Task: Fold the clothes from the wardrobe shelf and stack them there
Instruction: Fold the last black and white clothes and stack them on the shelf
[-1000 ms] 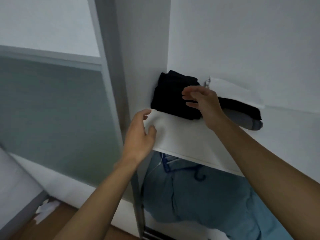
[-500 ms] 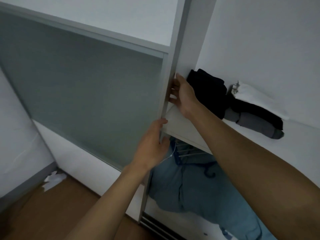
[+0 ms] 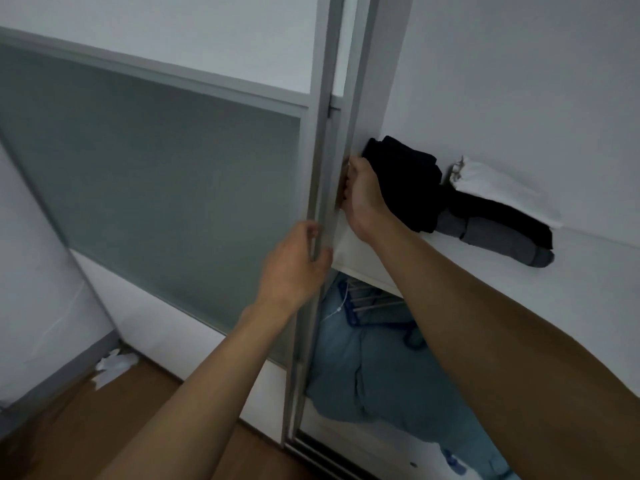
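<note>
On the white wardrobe shelf (image 3: 588, 292) lies a stack of folded black clothes (image 3: 408, 181) at the left end. Beside it sit a folded white garment (image 3: 498, 188) on a black piece (image 3: 502, 216) and a grey piece (image 3: 498, 240). My left hand (image 3: 294, 268) grips the metal edge of the sliding door frame (image 3: 323, 188) just below shelf height. My right hand (image 3: 363, 195) grips the same frame edge higher up, right next to the black stack; its fingertips are hidden behind the frame.
The sliding door has a frosted glass panel (image 3: 156, 188) to my left. Blue clothes (image 3: 388, 375) hang on hangers under the shelf. Floor tracks (image 3: 322, 452) run below the door. A white scrap (image 3: 110, 368) lies on the wooden floor.
My right hand left the black stack and moved to the door frame; my left hand left the shelf front and took the frame too. The view shifted left.
</note>
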Action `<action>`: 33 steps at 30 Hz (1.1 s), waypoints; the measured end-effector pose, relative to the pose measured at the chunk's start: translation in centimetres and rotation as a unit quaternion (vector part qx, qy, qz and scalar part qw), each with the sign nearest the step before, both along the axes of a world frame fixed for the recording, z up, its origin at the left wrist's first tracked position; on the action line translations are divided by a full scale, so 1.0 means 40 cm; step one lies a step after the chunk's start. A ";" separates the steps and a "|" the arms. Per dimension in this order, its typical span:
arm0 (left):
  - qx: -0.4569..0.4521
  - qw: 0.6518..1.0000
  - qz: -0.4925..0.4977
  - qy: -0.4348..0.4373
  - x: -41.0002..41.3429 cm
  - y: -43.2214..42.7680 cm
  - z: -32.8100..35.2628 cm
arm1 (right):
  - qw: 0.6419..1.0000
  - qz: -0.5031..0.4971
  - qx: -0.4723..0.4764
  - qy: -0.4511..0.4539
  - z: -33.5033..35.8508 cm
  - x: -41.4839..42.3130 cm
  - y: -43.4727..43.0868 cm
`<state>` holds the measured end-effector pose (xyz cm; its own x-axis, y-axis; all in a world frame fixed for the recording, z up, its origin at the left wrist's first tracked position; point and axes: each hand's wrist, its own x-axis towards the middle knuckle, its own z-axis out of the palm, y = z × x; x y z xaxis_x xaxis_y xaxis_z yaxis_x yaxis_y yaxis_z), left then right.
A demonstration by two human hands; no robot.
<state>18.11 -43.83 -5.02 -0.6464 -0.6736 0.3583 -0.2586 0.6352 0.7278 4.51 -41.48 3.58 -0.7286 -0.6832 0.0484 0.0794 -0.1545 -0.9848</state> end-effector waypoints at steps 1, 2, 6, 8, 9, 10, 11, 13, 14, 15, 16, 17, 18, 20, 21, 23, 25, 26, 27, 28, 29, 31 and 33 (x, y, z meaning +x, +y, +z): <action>-0.010 0.999 0.011 -0.029 -0.013 0.002 0.007 | 1.000 0.002 0.001 0.000 -0.004 -0.009 0.016; -0.019 0.998 0.013 -0.059 -0.027 0.006 0.015 | 1.000 0.002 0.004 -0.001 -0.008 -0.019 0.034; -0.083 0.989 -0.007 -0.122 -0.093 0.037 0.053 | 1.000 -0.008 0.009 -0.011 -0.019 -0.065 0.129; -0.127 0.983 -0.024 -0.131 -0.130 0.069 0.069 | 1.000 -0.008 0.020 -0.010 -0.025 -0.090 0.186; -0.150 0.979 -0.031 -0.133 -0.150 0.089 0.075 | 1.000 -0.011 0.026 -0.002 -0.028 -0.104 0.214; -0.171 0.976 -0.035 -0.133 -0.169 0.108 0.080 | 0.999 -0.013 0.031 0.008 -0.032 -0.117 0.241; -0.191 0.972 -0.037 -0.134 -0.188 0.128 0.082 | 0.999 -0.017 0.037 0.016 -0.034 -0.127 0.270; -0.238 0.960 -0.035 -0.145 -0.226 0.167 0.084 | 0.998 -0.032 0.049 0.018 -0.034 -0.144 0.329; -0.262 0.952 -0.035 -0.156 -0.244 0.187 0.084 | 0.997 -0.042 0.055 0.016 -0.034 -0.154 0.358; -0.283 0.944 -0.037 -0.165 -0.261 0.209 0.084 | 0.997 -0.051 0.060 0.016 -0.036 -0.164 0.388; -0.302 0.937 -0.043 -0.171 -0.277 0.231 0.085 | 0.996 -0.061 0.063 0.019 -0.037 -0.175 0.419; -0.320 0.930 -0.055 -0.173 -0.292 0.253 0.087 | 0.995 -0.071 0.060 0.022 -0.037 -0.184 0.451; -0.338 0.923 -0.070 -0.169 -0.306 0.276 0.090 | 0.995 -0.083 0.053 0.024 -0.035 -0.192 0.483; -0.374 0.909 -0.112 -0.147 -0.327 0.322 0.095 | 0.993 -0.111 0.038 0.023 -0.032 -0.204 0.548; -0.390 0.901 -0.133 -0.134 -0.335 0.345 0.096 | 0.991 -0.125 0.031 0.021 -0.032 -0.210 0.580; -0.415 0.889 -0.161 -0.107 -0.349 0.388 0.101 | 0.989 -0.142 0.022 0.021 -0.034 -0.229 0.643; -0.423 0.885 -0.180 -0.070 -0.357 0.416 0.111 | 0.988 -0.150 0.026 0.026 -0.038 -0.245 0.707; -0.426 0.883 -0.194 -0.041 -0.358 0.423 0.115 | 0.987 -0.155 0.026 0.026 -0.041 -0.254 0.739; -0.443 0.872 -0.211 0.004 -0.357 0.426 0.119 | 0.986 -0.162 0.022 0.023 -0.045 -0.261 0.770; -0.475 0.849 -0.222 0.060 -0.357 0.428 0.120 | 0.985 -0.171 0.014 0.019 -0.048 -0.266 0.800; -0.513 0.823 -0.217 0.110 -0.357 0.430 0.121 | 0.983 -0.183 0.001 0.014 -0.053 -0.271 0.830; -0.558 0.795 -0.192 0.138 -0.363 0.429 0.130 | 0.976 -0.212 -0.040 0.004 -0.061 -0.280 0.886; -0.567 0.801 -0.159 0.104 -0.375 0.427 0.147 | 0.965 -0.249 -0.088 -0.004 -0.067 -0.287 0.937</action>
